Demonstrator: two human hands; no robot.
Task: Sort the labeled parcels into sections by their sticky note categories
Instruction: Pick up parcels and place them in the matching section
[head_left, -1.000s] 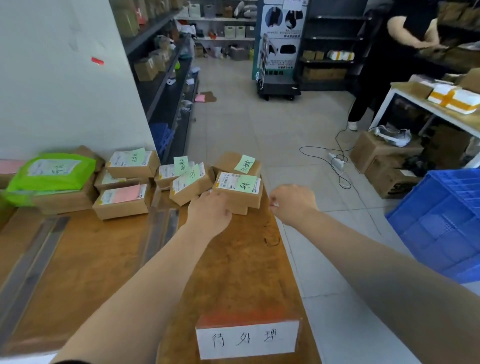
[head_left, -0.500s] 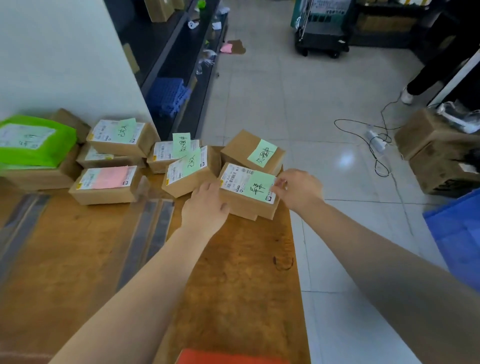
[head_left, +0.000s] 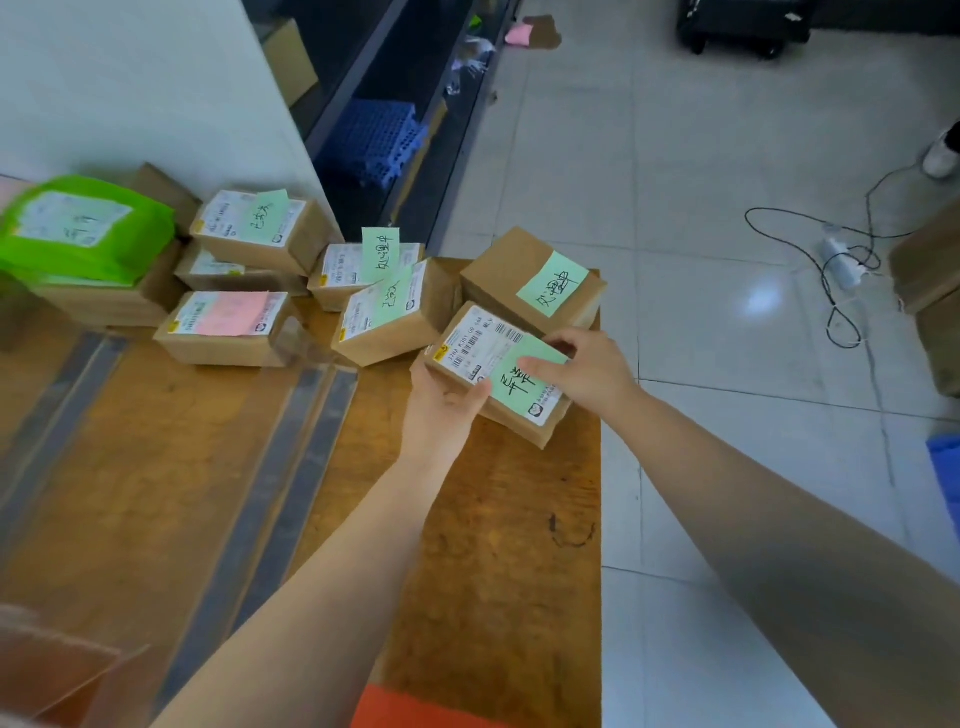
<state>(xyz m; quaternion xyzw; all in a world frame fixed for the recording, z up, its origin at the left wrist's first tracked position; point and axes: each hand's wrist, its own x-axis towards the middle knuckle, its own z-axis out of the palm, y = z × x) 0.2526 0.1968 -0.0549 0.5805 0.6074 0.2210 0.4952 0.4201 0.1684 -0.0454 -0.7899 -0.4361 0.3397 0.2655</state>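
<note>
We count seven brown cardboard parcels and one green poly mailer (head_left: 78, 228) at the far end of the wooden table (head_left: 171, 467). The nearest parcel (head_left: 498, 374) lies at the table's right edge, and both hands are on it. Our left hand (head_left: 441, 405) grips its near-left corner, thumb curled over the top onto the white shipping label. Our right hand (head_left: 587, 371) rests on its top from the right, fingers laid across the green sticky note (head_left: 524, 379) with handwriting; whether they pinch the note or only press it, we cannot tell.

Just behind sits a second parcel with a green note (head_left: 535, 283). To the left, a tilted parcel (head_left: 395, 317) leans against another one (head_left: 363, 270); each carries a green note. Further left, two parcels are stacked, the upper (head_left: 260, 228) green-noted, the lower (head_left: 234, 270) showing only its label. In front of them lies one parcel with a pink note (head_left: 228, 325). The mailer rests on more brown boxes, partly hidden.

On the tiled floor (head_left: 675, 260) to the right lie one power strip (head_left: 841, 260) and its looped black cable.
</note>
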